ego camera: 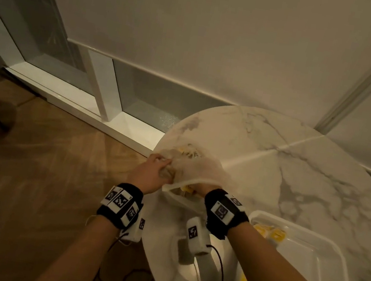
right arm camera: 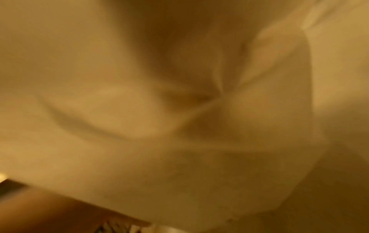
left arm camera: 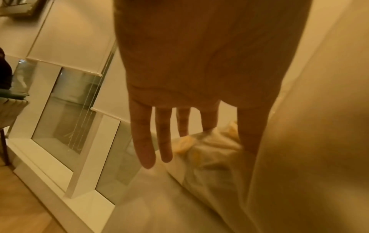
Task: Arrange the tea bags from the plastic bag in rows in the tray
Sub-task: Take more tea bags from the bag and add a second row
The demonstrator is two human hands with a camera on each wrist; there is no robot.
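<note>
The bag [ego camera: 196, 167], a thin translucent plastic one, lies at the left edge of our round marble table [ego camera: 300, 160], with yellow tea bags [ego camera: 185, 151] showing through its far end and more at its open mouth near us. Our left hand [ego camera: 153, 171] is at the bag's left side; from the head view its fingers look bunched on the plastic, while the left wrist view shows two fingers [left arm camera: 143, 141] hanging straight and the thumb pressed on the crumpled film, so we pinch it only partly, as far as we can tell. Our right hand [ego camera: 203, 188] is pushed into the bag's mouth and covered by the plastic; the right wrist view is a blur of film, and we cannot tell how its fingers lie or whether they have anything. The white tray [ego camera: 321, 263] sits on the table's near right part, just beside our right forearm, with yellow tea bags lined along its far edge and its left edge. The tabletop is pale with grey veins, crossed by a bright streak of light. Behind it hang white roller blinds [ego camera: 198, 31] over glass panels in white frames, and to the left is wooden flooring [ego camera: 37, 176] with a dark chair at the far left edge.
</note>
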